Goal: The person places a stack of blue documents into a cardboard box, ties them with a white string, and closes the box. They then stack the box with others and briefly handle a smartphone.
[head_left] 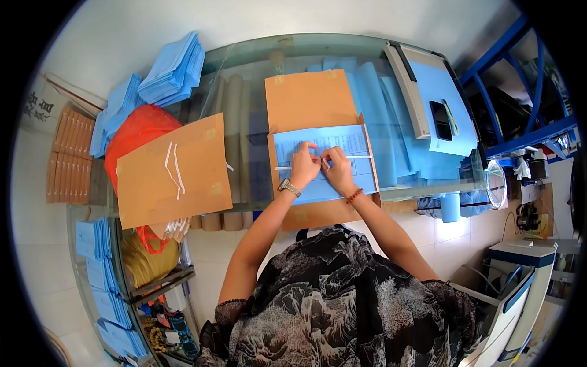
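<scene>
On the glass-topped table (244,55), a second flat brown cardboard folder (168,177) lies to the left with white strings across its face, partly covering a red plastic bag (137,131). Behind that sit stacks of folded light-blue sheets (174,70). To the right, a grey paper trimmer (411,92) rests on more blue sheets, with a dark phone (441,120) beside it. Nothing lies between the hands and the work.

The open brown cardboard folder (309,101) lies straight ahead, matte and stiff, its flap laid away from the person; its long axis runs away from the body. On its near half rests a smooth light-blue printed paper sheet (324,165), rectangular, its long side running left to right. A thin white string (361,157) crosses the sheet sideways.

The left hand (304,165), a watch at its wrist, and the right hand (338,171), with a red bead bracelet, meet at the sheet's middle, fingers pinched narrow on the string.
</scene>
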Demonstrator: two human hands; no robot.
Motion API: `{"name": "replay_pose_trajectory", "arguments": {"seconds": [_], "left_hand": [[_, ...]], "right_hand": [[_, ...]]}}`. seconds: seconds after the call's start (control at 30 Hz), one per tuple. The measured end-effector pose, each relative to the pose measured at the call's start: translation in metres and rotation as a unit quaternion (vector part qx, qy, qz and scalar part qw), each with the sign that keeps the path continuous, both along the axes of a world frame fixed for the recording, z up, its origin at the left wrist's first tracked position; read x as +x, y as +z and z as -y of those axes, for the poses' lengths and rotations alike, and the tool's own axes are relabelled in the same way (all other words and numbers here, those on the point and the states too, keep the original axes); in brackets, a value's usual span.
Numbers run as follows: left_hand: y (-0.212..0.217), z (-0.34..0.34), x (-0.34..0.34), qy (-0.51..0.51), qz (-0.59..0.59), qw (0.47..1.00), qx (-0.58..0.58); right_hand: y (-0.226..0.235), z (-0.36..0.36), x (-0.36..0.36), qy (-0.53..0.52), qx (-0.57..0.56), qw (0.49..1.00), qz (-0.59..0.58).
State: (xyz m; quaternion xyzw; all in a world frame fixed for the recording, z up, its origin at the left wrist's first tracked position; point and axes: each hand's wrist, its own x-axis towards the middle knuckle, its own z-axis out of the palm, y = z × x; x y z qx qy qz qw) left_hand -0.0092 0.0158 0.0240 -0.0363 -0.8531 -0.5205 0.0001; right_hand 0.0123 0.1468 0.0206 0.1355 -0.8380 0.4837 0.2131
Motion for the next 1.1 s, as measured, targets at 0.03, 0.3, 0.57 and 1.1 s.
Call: {"name": "replay_pose_trajectory", "arguments": {"seconds": [0.03, 0.3, 0.57, 1.1], "left_hand": [[-0.004, 0.001, -0.002, -0.006, 0.002, 1.0, 0.012], [-0.005, 0.022, -0.028, -0.141, 0.192, 0.964, 0.116], [0.005, 0.025, -0.025, -0.184, 0.119, 0.974, 0.055], [0.024, 0.044, -0.012, -0.213, -0.265, 0.877, -0.339]], "right_hand": [[-0.003, 0.0, -0.001, -0.004, 0.007, 1.0, -0.008], [-0.004, -0.001, -0.005, 0.001, -0.014, 1.0, -0.026], [-0.004, 0.0, -0.003, 0.001, -0.034, 0.999, -0.024], [0.01, -0.018, 0.011, 0.019, 0.032, 0.998, 0.049]]}}
